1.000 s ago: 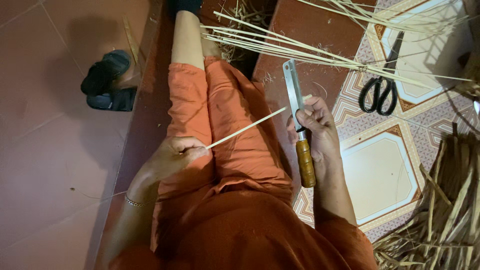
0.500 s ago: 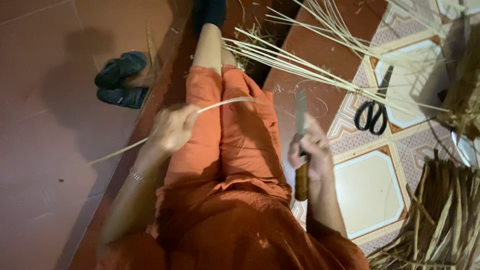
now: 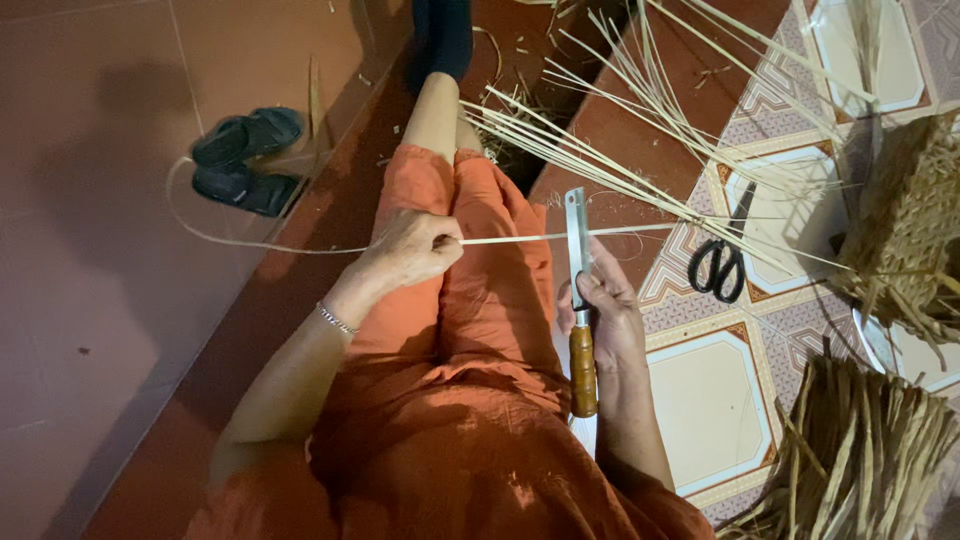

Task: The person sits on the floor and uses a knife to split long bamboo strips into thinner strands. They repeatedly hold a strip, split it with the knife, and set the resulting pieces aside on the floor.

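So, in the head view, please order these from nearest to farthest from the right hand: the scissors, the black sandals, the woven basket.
From the right hand:
1. Scissors, on the patterned tiles just beside it.
2. Woven basket, at the far right edge.
3. Black sandals, across the legs, on the left floor.

Home floor used as a craft spot. Patterned floor tiles (image 3: 700, 400), sandals (image 3: 245, 160) nearby. Split strips (image 3: 640, 160), woven basket (image 3: 905, 230), scissors (image 3: 717, 268) lying around.
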